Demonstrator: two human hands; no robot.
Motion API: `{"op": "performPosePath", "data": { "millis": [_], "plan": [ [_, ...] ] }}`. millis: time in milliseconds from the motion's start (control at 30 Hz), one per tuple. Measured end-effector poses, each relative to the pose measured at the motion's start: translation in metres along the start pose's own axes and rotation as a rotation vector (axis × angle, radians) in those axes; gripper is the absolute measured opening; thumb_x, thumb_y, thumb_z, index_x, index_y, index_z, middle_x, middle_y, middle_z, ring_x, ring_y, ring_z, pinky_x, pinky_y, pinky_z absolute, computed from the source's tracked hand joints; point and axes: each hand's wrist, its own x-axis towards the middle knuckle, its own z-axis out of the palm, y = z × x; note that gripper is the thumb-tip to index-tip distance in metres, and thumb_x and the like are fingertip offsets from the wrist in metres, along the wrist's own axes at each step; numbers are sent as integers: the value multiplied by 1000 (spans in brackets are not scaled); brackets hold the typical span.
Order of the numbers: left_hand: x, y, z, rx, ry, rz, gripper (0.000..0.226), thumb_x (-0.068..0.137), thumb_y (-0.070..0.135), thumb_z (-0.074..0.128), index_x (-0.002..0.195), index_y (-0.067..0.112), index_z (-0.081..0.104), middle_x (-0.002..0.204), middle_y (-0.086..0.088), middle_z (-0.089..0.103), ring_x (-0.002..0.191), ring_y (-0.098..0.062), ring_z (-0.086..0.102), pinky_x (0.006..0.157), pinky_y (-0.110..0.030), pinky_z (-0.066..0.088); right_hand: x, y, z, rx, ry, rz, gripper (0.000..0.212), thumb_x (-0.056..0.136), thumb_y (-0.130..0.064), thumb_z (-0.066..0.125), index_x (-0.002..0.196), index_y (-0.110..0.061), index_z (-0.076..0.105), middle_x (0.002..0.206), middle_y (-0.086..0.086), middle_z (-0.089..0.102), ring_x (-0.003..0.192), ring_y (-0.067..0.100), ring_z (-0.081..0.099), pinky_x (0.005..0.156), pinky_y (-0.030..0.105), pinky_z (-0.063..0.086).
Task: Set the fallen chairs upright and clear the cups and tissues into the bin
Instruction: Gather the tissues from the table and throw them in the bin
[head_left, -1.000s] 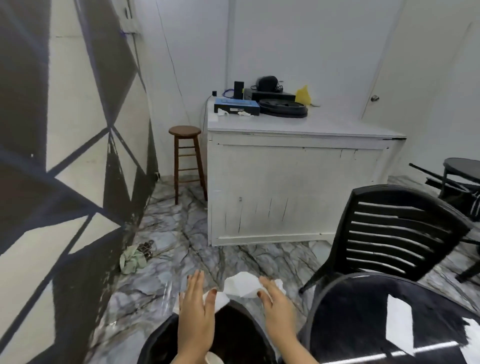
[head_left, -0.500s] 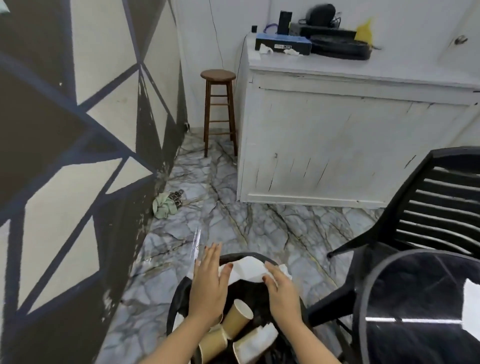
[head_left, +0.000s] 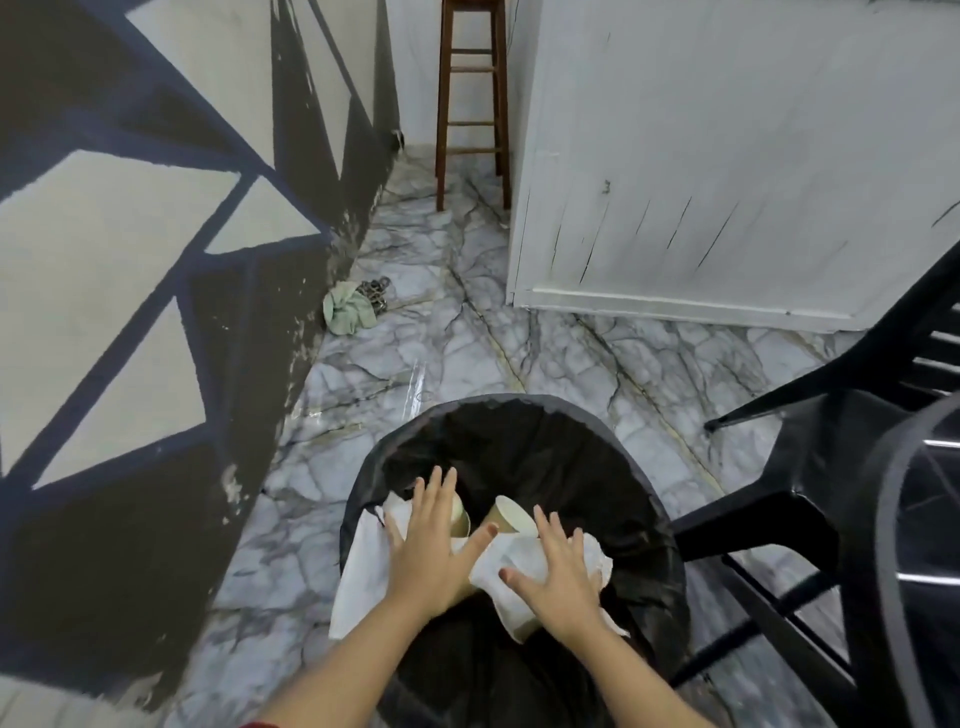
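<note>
Clearing step: left hand (head_left: 434, 540) and right hand (head_left: 558, 577) were flat, fingers spread, gripping nothing, pressing tissues (head_left: 363, 566) and cups (head_left: 511, 517) beneath the palms inside the bin (head_left: 644, 499). Next probably: lift hands clear, check for leftovers.

Both flat hands, left hand (head_left: 434, 545) and right hand (head_left: 558, 574), over cups (head_left: 511, 514) in bin (head_left: 524, 410).
</note>
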Motion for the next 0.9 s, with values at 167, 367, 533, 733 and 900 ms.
{"op": "performPosePath", "data": {
  "millis": [167,367,533,733,900],
  "plan": [
    [-4,17,-24,-38,-17,19,77,85,64,33,148,29,4,158,11,-8,142,-4,-17,115,-45,-15,-7,-13,-19,7,-9,-4,84,85,-53,54,145,-41,-3,160,-6,-8,146,21,-13,114,60,4],
    [4,89,-88,-25,47,154,83,78,74,24,148,32,7,156,16,-7,141,-1,-13,115,-43,-11,-30,-65,-99,-3,133,-85,80,85,-56,51,146,-40,2,160,-9,-4,146,19,-12,115,55,2],
    [9,168,-136,-24,47,311,90,71,79,19,147,33,6,153,18,-8,138,0,-15,115,-43,-10,-58,-105,-181,-8,262,-92,79,86,-58,49,147,-38,3,160,-7,-3,146,20,-10,115,55,2],
    [20,267,-175,-45,31,542,82,77,71,28,147,33,11,159,9,4,141,0,-4,115,-40,-7,-102,-108,-276,11,486,-74,79,86,-56,50,147,-37,5,160,-6,0,146,20,-10,117,56,5],
    [16,338,-156,-35,-52,713,78,79,70,28,147,35,11,159,8,6,145,-9,-1,118,-44,-2,-149,-66,-333,30,668,20,75,86,-54,50,147,-36,11,160,-7,4,146,19,-8,115,56,2]
  ]
}}
